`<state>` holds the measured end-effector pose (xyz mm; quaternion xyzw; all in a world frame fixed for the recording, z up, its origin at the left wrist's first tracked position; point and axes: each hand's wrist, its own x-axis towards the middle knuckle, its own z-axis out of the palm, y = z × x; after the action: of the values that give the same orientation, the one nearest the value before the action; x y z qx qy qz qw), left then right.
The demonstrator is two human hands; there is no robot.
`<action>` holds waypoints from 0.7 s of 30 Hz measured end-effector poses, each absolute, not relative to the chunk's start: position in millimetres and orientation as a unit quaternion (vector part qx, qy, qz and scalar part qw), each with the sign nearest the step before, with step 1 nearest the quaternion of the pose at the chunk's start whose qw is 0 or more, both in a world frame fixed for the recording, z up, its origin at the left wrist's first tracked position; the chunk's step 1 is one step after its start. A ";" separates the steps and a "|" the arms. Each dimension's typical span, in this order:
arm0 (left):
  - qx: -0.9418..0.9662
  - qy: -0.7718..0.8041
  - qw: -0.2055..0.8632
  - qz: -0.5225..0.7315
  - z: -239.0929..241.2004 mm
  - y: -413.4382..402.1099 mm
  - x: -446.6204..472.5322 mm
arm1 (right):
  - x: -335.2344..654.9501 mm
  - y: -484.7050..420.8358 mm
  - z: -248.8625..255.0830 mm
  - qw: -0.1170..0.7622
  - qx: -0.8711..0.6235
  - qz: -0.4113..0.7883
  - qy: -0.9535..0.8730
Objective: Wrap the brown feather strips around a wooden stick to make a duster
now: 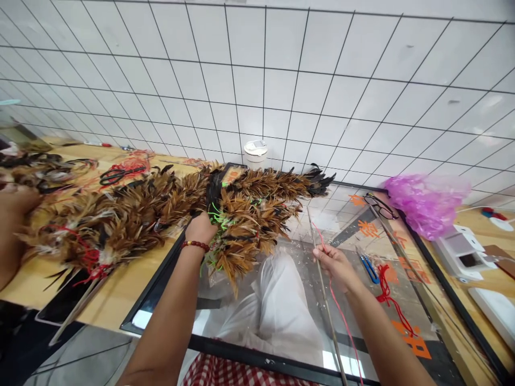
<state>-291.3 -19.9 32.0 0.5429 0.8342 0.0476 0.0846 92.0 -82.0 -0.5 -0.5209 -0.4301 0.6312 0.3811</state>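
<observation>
My right hand pinches a thin stick that slants down toward my body. A red string runs along it and passes by the same fingers. My left hand, with a dark red bead bracelet on the wrist, reaches into the pile of brown feather bundles. Its fingers are hidden among black feathers and bright green ties, so their grip does not show. Another long brown feather bundle lies left of it, with red string tied near its stick end.
A co-worker's hand is at far left, by more feathers. Black scissors lie near red string. On the framed glass top are blue snips, red cords and eyeglasses. A purple plastic bag sits at right.
</observation>
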 end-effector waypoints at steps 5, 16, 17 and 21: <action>0.584 0.802 0.119 0.046 35.4 -10.8 -283.2 | 90.8 -82.2 1.1 0.380 -0.524 0.623 -0.439; 0.424 0.718 0.191 0.518 94.8 -35.3 -270.7 | 90.9 -81.1 -2.1 0.372 -0.514 0.628 -0.450; 0.400 0.661 0.261 0.578 99.3 -36.7 -261.7 | 90.0 -81.5 -2.3 0.377 -0.516 0.623 -0.450; 0.301 0.383 0.620 0.615 102.2 -43.3 -208.0 | 77.1 -90.0 10.2 0.444 -0.510 0.577 -0.458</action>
<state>-208.0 -43.3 102.2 0.3006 0.3830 0.6153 0.6200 77.1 -90.0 10.2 -0.5099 -0.4578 0.5770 0.4444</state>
